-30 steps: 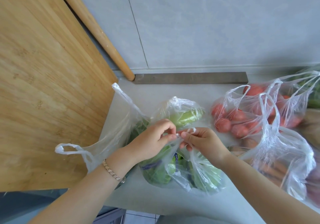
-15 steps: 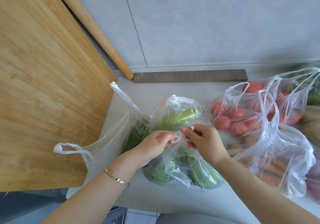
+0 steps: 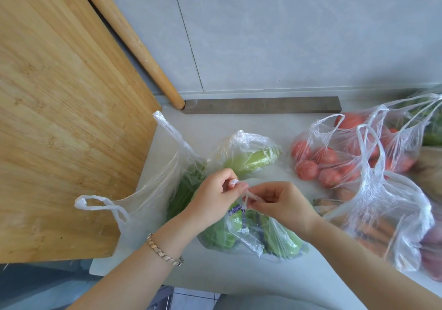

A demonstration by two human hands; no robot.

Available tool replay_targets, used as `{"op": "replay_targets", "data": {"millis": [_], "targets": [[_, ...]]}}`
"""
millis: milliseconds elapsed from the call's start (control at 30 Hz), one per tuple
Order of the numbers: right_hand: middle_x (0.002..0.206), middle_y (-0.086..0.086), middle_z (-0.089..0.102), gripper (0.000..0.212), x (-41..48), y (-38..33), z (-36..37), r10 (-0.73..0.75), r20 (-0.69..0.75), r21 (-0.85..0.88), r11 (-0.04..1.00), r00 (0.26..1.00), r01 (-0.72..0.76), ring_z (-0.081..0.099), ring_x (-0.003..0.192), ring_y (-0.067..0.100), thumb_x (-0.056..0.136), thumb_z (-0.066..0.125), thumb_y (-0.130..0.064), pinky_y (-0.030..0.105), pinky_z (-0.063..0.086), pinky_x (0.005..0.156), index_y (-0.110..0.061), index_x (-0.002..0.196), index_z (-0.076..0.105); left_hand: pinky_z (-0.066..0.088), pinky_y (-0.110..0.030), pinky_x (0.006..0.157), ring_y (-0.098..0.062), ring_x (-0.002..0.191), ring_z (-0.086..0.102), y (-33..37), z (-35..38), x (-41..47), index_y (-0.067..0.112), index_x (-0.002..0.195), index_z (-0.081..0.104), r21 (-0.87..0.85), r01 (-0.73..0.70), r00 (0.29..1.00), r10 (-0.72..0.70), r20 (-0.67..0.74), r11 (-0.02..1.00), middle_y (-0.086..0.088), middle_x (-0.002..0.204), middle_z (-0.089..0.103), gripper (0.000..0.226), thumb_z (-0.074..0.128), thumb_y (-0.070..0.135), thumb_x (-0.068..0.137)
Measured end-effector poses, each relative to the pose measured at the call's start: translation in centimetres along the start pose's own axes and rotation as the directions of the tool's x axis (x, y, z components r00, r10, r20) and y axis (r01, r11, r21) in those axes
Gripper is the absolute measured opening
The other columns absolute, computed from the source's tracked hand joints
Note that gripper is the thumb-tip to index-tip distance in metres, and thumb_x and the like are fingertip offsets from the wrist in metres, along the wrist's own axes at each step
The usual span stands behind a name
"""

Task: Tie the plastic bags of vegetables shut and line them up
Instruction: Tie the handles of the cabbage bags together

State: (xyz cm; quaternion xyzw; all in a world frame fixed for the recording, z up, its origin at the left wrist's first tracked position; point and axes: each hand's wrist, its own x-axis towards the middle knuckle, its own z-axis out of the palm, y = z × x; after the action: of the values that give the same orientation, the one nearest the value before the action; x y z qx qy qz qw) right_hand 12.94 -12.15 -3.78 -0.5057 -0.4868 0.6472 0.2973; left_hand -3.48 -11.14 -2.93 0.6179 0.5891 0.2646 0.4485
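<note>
- plastic bag of greens [image 3: 275,240] lies on the desk [image 3: 239,123] before you.
- your left hand [image 3: 212,199] and right hand [image 3: 284,204] each pinch its twisted handles [image 3: 249,196].

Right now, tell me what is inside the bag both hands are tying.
Through the clear bag show green vegetables and a purple-printed wrapper. The left hand and right hand, pinching its handles, cover the top, so whatever lies under them is hidden.

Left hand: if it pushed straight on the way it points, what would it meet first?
Probably the knotted bag of pale greens, just beyond the left hand along its forearm's line; the right hand sits beside that line. Height is unclear.
</note>
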Motion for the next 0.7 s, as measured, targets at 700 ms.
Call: {"op": "replay_targets", "data": {"millis": [700], "targets": [[0.096, -0.023, 0.046, 0.042, -2.7, 7.9, -3.8, -0.499, 0.028, -0.69, 0.617, 0.866, 0.378, 0.038, 0.103, 0.0, 0.089, 0.044, -0.04, 0.023, 0.03, 0.087, -0.018, 0.053, 0.051, 0.025, -0.031, 0.101, -0.008, 0.111, 0.034, -4.9, -4.5, 0.6, 0.026, 0.05, 0.043, 0.476, -0.077, 0.946, -0.087, 0.313, 0.876, 0.03, 0.106, 0.047, 0.033, 0.06, 0.035, 0.076]]}}
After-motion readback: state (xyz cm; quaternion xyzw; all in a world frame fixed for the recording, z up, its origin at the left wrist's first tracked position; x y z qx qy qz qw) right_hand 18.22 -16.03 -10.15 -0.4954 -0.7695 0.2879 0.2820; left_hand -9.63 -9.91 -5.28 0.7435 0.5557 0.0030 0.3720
